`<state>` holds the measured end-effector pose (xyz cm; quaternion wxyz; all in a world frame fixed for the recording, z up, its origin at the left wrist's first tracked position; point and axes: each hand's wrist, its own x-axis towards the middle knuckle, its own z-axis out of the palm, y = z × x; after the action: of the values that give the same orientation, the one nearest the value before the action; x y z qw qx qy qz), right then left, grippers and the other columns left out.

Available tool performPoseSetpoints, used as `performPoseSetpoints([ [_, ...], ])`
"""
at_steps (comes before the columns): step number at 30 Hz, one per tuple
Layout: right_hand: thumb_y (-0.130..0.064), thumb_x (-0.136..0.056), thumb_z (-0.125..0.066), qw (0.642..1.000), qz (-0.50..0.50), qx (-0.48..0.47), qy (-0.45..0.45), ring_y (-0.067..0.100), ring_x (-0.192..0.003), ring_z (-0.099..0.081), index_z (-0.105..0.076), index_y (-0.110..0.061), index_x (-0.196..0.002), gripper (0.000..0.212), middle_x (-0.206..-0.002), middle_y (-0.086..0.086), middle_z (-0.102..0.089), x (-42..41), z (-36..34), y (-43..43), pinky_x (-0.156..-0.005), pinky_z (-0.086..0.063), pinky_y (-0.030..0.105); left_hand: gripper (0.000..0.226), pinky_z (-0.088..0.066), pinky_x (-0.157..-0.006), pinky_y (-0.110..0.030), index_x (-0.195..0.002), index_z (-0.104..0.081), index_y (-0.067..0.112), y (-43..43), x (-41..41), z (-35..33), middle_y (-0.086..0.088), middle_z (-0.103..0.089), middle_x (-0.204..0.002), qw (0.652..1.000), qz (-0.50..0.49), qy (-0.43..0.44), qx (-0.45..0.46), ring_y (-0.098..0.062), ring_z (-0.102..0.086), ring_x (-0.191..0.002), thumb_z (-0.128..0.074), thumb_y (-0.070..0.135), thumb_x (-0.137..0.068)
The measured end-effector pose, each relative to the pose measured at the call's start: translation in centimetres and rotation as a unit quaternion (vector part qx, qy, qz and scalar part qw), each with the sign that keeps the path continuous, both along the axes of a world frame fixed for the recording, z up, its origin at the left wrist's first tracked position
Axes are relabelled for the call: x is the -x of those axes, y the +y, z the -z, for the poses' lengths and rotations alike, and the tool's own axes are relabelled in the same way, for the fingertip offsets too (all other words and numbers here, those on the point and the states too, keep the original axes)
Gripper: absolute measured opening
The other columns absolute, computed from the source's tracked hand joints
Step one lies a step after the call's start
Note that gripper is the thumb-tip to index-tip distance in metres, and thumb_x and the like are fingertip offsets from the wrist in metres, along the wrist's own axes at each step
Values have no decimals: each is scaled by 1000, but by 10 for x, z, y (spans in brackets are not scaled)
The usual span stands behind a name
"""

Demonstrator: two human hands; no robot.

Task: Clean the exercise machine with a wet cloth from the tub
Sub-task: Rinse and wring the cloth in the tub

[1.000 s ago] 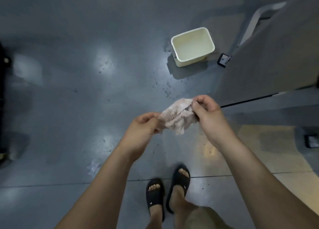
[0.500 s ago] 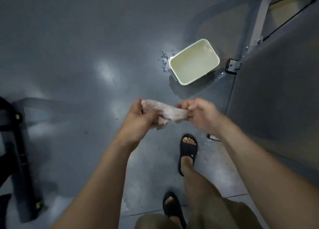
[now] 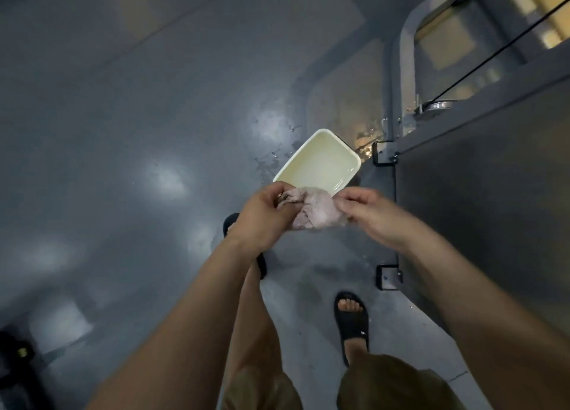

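A crumpled pale pink cloth (image 3: pixel 317 213) hangs between both my hands, just above the near rim of the tub. My left hand (image 3: pixel 265 215) grips its left end with curled fingers. My right hand (image 3: pixel 367 212) pinches its right end. The cream rectangular tub (image 3: pixel 320 162) stands on the grey floor just beyond my hands, with water in it. The exercise machine (image 3: pixel 481 193) fills the right side: a large dark grey panel, a grey frame tube (image 3: pixel 404 70) and a black cable (image 3: pixel 493 57) running to a pulley.
Water is splashed on the floor (image 3: pixel 274 159) left of the tub. My feet in black sandals (image 3: pixel 351 320) stand beside the machine's base brackets (image 3: pixel 387 277). Another dark piece of equipment (image 3: pixel 18 363) sits at the bottom left.
I have stepped toward the tub, which now lies right under my hands. The cloth went from stretched out to bunched between my hands. More of the machine's frame has come into view.
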<state>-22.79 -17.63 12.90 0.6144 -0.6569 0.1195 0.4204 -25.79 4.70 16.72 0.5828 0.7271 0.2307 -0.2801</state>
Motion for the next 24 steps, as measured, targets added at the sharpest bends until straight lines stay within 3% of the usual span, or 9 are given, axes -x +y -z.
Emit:
performPoseSetpoints([
  [2, -37, -90, -63, 994, 60, 77, -41, 19, -86, -53, -71, -23, -87, 17, -88, 3, -65, -27, 15, -6, -84, -42, 35, 13, -47, -63, -18, -98, -73, 9, 6, -32, 21, -2, -69, -80, 999, 40, 27, -15, -8, -59, -67, -73, 22, -94],
  [6, -28, -108, -46, 967, 99, 221, -77, 10, -77, -53, -59, -23, -84, 28, -80, -6, -61, -54, 38, -1, -71, -41, 29, 47, -44, -74, -31, -94, -76, 9, 22, -79, 55, -8, -71, -82, 986, 126, 105, 28, -13, -58, -74, -85, 51, -75],
  [10, -36, -105, -47, 959, 157, 231, -40, 9, -82, -58, -60, -25, -96, 19, -90, -4, -63, -78, 69, 11, -77, -46, 32, 36, -54, -101, -44, -101, -76, 18, 19, -107, 85, 1, -78, -102, 984, 125, 112, 55, -19, -72, -102, -80, 44, -76],
  [12, -39, -93, -58, 961, 211, 178, 2, 15, -85, -60, -63, -29, -98, 12, -97, 2, -63, -88, 88, 14, -82, -48, 37, 28, -53, -98, -47, -105, -71, 20, 12, -114, 107, -1, -78, -101, 989, 100, 102, 45, -25, -71, -104, -76, 36, -82],
  [14, -22, -90, -58, 958, 247, 144, 30, 17, -80, -59, -62, -28, -103, 16, -94, 7, -59, -96, 117, 11, -78, -49, 35, 29, -58, -85, -44, -104, -66, 18, 3, -119, 138, -6, -77, -96, 992, 64, 111, 21, -31, -71, -98, -71, 32, -79],
  [17, 0, -97, -48, 964, 186, 188, 29, 17, -74, -56, -55, -22, -119, 32, -85, 5, -59, -106, 172, 8, -67, -50, 24, 35, -55, -64, -31, -118, -57, 13, -11, -124, 202, -10, -74, -99, 987, 36, 151, -33, -30, -70, -89, -66, 20, -85],
  [21, -18, -101, -43, 958, -3, 269, 96, 24, -104, -62, -43, -36, -146, 49, -127, 7, -58, -111, 265, 2, -85, -53, 35, 48, -51, -86, -34, -139, -47, 11, -23, -128, 291, -11, -65, -119, 968, 51, 186, -161, -31, -64, -105, -60, 15, -93],
  [24, -13, -100, -41, 948, -6, 295, 118, 26, -108, -62, -43, -36, -148, 54, -132, 6, -55, -120, 313, 6, -84, -56, 33, 38, -55, -94, -37, -134, -58, 15, -33, -126, 342, -9, -65, -106, 966, 13, 233, -113, -25, -62, -90, -54, 12, -97],
])
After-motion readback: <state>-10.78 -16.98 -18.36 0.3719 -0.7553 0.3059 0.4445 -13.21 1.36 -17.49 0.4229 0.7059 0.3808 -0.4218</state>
